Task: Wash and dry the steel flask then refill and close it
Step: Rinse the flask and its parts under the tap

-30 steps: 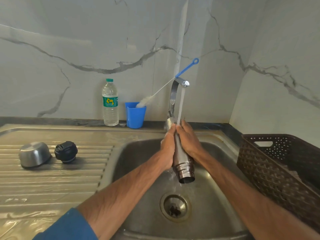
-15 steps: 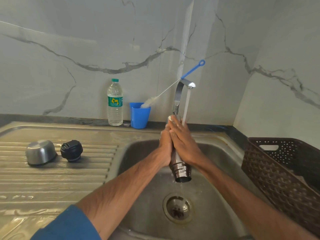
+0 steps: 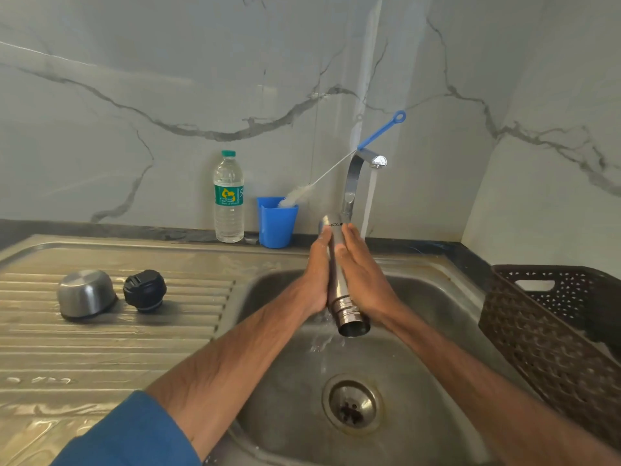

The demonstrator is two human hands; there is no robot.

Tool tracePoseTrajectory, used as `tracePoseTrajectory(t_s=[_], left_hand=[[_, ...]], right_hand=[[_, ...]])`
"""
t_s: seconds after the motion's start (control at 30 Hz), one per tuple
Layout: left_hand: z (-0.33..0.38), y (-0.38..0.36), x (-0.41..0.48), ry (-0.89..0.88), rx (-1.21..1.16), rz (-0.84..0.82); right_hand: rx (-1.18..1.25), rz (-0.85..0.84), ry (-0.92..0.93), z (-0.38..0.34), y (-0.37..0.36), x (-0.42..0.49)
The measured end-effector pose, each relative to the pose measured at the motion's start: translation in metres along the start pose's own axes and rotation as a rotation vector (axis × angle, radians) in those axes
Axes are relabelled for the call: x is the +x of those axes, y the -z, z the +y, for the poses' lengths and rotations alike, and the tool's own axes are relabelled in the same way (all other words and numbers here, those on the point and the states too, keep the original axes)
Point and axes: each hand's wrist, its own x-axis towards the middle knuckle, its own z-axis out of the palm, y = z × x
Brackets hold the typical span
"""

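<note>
Since a second ago both hands have slid down the flask [image 3: 336, 274] towards its mouth end, and the fingers that were bunched over its base have straightened, so the base with its lettering now shows above the fingertips.

The left hand [image 3: 317, 274] and right hand [image 3: 364, 277] lie flat against opposite sides of the flask, palms facing each other and fingers straight. They press it between them rather than curling round it. This looks like a rubbing wash of the outer wall.

The flask hangs over the sink [image 3: 426, 331], above and a little behind the drain [image 3: 352, 403]. Its long axis is steep and slightly tilted: the base is up and away, near the stem of the tap [image 3: 354, 176], and the open mouth is down and towards the person. Water drips from the hands into the sink.

The running water [image 3: 369, 203] falls just to the right of the base, by the right fingertips, so the right hand is the nearer one to it. To rinse the inside, the flask would probably have to shift a little right and turn mouth up, reversing how it now lies.

The steel cup [image 3: 85, 294] and black stopper [image 3: 144, 290] sit side by side on the draining board [image 3: 117, 358], well apart from the hands and on the left hand's side. So I judge the task to be early — drying, refilling and closing are all still to come
</note>
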Motion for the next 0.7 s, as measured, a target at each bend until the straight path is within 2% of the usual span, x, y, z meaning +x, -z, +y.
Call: tracePoseTrajectory(t_s=[0.17,0.3,0.4,0.5,0.7], left_hand=[[-0.013,-0.007,-0.001,-0.018,-0.036,-0.1],[-0.021,-0.012,-0.005,-0.027,0.088,-0.132],[-0.024,-0.02,-0.007,-0.035,0.098,-0.168],[-0.019,-0.021,-0.002,-0.055,0.107,-0.11],[0.001,0.005,0.005,-0.016,0.091,0.108]], right_hand=[[0.104,0.0,-0.072,0.014,0.011,0.021],[0.191,0.114,-0.107,0.029,0.023,0.027],[0.253,0.164,-0.122,0.027,0.031,0.026],[0.165,0.178,-0.101,0.017,0.025,0.021],[-0.197,0.01,0.038,-0.004,-0.01,-0.004]])
